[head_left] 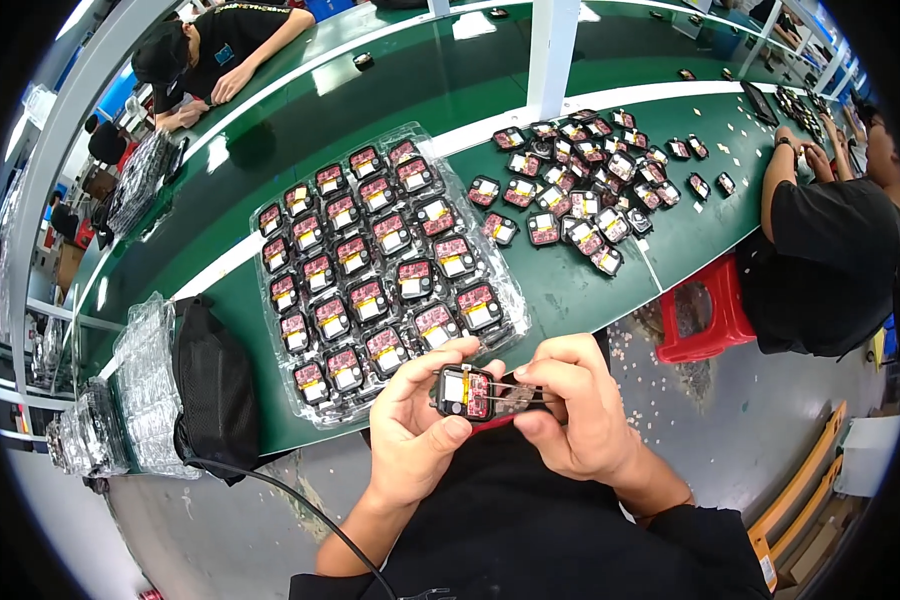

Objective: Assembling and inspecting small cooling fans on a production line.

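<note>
A long green workbench (570, 290) bends across the view, its near edge running behind the person's hands. At its right end a co-worker in black (830, 240) leans in against that edge, a red stool (705, 345) just beside. A clear plastic tray (507, 285), filled in rows with black-cased units, takes up the middle of the bench; its lower corner reaches close to the near edge. A loose heap of similar units (620, 165) lies to the tray's right, with a strip of green surface between the two and a wider stretch between heap and near edge. To the tray's left, a black bag (215, 385) sits at the near edge against stacked clear trays (145, 390), narrowing the room there.

The person's hands are close together over the near edge, beside the tray's lower right corner. The left hand (417, 425) grips one black-cased device (462, 392) between thumb and fingers, its red-and-white inside facing up. The right hand (580, 410) pinches a slim metal tool (518, 386) whose prongs point left at the device; whether the tips touch it cannot be told.
</note>
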`<state>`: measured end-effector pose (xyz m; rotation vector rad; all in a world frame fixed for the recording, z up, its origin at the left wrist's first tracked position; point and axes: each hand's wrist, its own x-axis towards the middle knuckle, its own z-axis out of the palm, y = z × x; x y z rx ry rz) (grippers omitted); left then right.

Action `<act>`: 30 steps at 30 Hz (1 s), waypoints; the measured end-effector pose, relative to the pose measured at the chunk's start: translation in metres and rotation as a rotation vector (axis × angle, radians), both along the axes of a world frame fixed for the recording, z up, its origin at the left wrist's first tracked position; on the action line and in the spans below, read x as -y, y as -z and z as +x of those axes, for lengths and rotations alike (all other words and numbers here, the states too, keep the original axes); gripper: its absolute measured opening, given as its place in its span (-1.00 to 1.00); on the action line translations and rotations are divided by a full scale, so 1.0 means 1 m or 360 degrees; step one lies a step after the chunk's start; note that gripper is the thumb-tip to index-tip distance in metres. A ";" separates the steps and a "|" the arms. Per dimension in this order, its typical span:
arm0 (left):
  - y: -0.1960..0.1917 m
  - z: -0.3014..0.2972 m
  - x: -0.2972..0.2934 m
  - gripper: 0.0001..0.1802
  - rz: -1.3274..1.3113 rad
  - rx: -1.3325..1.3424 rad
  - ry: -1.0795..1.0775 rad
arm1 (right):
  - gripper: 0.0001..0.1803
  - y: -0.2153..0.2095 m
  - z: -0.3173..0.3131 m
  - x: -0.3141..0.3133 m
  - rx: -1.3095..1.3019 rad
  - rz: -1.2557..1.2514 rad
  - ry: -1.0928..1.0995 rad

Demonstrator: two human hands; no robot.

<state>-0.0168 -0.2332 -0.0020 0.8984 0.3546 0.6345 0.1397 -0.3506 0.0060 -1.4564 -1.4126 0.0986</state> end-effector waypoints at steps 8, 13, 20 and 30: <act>0.012 -0.008 0.004 -0.27 0.0000 0.0084 -0.0065 | -0.64 0.026 0.003 -0.008 0.0717 0.0372 0.0296; 0.016 -0.010 0.005 -0.27 0.0066 0.0049 -0.0039 | -0.68 0.021 0.002 -0.005 0.0728 0.0285 0.0244; 0.012 -0.009 0.005 -0.28 0.0076 0.0049 -0.0059 | -0.80 0.019 -0.001 -0.010 0.0249 0.0249 0.0185; 0.016 -0.015 0.001 -0.37 0.0187 0.0031 0.0011 | -0.71 0.018 0.000 -0.012 0.0341 0.0148 0.0153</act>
